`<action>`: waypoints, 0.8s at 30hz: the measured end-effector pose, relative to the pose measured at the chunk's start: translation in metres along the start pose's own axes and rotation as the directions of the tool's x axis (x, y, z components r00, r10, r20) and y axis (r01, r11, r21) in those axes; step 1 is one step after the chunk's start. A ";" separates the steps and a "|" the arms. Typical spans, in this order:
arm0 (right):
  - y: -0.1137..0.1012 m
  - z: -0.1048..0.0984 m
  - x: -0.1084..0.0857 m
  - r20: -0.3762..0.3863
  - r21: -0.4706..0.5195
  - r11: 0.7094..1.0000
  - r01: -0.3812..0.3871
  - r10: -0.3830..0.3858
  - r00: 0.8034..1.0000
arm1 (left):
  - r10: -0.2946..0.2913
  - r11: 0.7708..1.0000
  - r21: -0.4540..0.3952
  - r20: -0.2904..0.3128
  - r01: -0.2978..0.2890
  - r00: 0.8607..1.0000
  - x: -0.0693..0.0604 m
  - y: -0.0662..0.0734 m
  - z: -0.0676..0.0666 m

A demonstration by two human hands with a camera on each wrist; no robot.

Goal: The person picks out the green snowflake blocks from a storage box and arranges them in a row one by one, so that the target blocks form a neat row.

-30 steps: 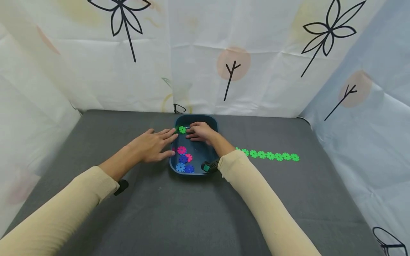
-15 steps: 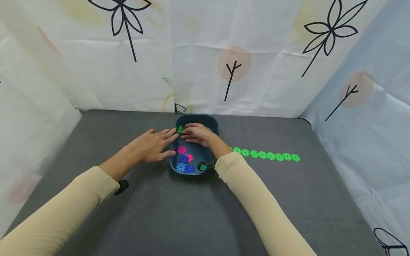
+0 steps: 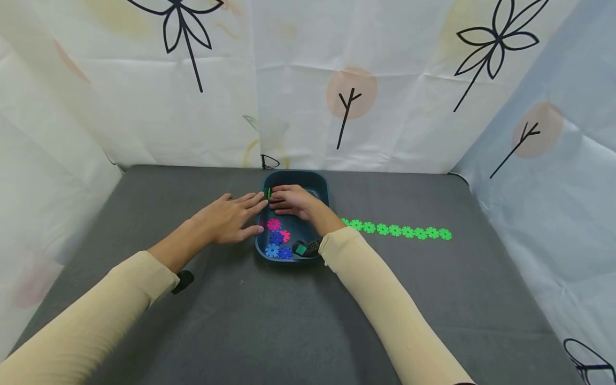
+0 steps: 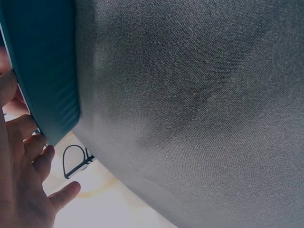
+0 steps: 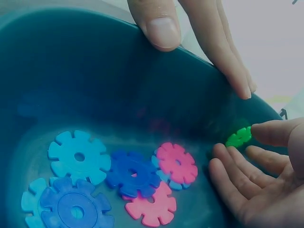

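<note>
In the head view my left hand (image 3: 230, 219) lies with straight fingers on the left rim of the dark blue tub (image 3: 326, 187). My right hand (image 3: 298, 205) reaches into the tub's far left corner. Its fingertips pinch a green notched disc (image 5: 239, 137), which stands nearly edge-on against the tub wall. Pink notched discs (image 5: 176, 162) and blue notched discs (image 5: 80, 156) lie at the near end of the tub. From the left wrist, the fingers of my left hand (image 4: 28, 161) show against the outer wall and rim.
A row of green notched discs (image 3: 395, 230) runs across the grey tabletop (image 3: 269, 321) to the right of the tub. White patterned cloth (image 3: 298, 107) stands behind the table and along both sides. My right wrist strap (image 3: 308, 248) hangs over the tub's near end.
My right hand has moved slightly left, towards the tub wall. The green disc there has turned from face-on to edge-on. My left hand has stayed on the rim.
</note>
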State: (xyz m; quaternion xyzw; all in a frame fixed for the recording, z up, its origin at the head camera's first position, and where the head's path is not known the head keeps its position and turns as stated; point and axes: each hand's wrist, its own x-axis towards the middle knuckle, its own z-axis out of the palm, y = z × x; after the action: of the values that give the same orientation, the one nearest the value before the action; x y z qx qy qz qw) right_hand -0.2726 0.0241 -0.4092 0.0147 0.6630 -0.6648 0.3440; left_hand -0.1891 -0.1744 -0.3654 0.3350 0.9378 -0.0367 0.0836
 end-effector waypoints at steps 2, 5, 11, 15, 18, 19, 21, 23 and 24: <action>-0.001 0.001 0.000 0.001 -0.019 1.000 0.006 -0.006 1.000 | 0.000 1.000 -0.004 -0.003 0.000 1.000 0.000 0.000 0.000; -0.002 0.002 0.000 0.005 -0.053 0.998 0.021 -0.020 1.000 | 0.002 1.000 -0.008 -0.006 -0.002 1.000 0.000 -0.001 -0.001; 0.000 0.006 -0.001 -0.038 -0.085 0.995 0.043 -0.047 0.998 | 0.004 1.000 -0.017 -0.012 -0.004 1.000 -0.001 -0.001 -0.001; 0.002 0.009 -0.002 -0.084 -0.077 0.996 0.033 -0.040 0.996 | 0.000 1.000 -0.021 -0.015 0.000 1.000 -0.001 -0.001 0.000; 0.002 0.010 -0.002 -0.098 -0.075 0.997 0.030 -0.037 0.995 | 0.000 1.000 -0.020 -0.015 0.000 1.000 -0.001 -0.001 -0.001; 0.002 0.011 -0.002 -0.099 -0.075 0.997 0.030 -0.038 0.994 | 0.000 1.000 -0.019 -0.013 0.000 1.000 -0.001 -0.001 0.000; 0.002 0.012 -0.003 -0.099 -0.078 0.996 0.034 -0.041 0.994 | -0.001 1.000 -0.015 -0.011 0.000 1.000 -0.001 -0.001 0.000; 0.002 0.012 -0.003 -0.104 -0.083 0.996 0.034 -0.042 0.994 | -0.001 1.000 -0.015 -0.010 0.001 1.000 -0.001 -0.001 0.001; 0.002 0.012 -0.003 -0.107 -0.086 0.996 0.033 -0.042 0.993 | -0.002 1.000 -0.015 -0.009 0.002 1.000 -0.001 -0.001 0.001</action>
State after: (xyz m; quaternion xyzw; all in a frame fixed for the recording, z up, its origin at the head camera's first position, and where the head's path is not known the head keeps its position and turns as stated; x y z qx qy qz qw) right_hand -0.2636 0.0149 -0.4079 0.0238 0.7082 -0.6409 0.2952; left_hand -0.1890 -0.1763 -0.3657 0.3338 0.9387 -0.0284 0.0818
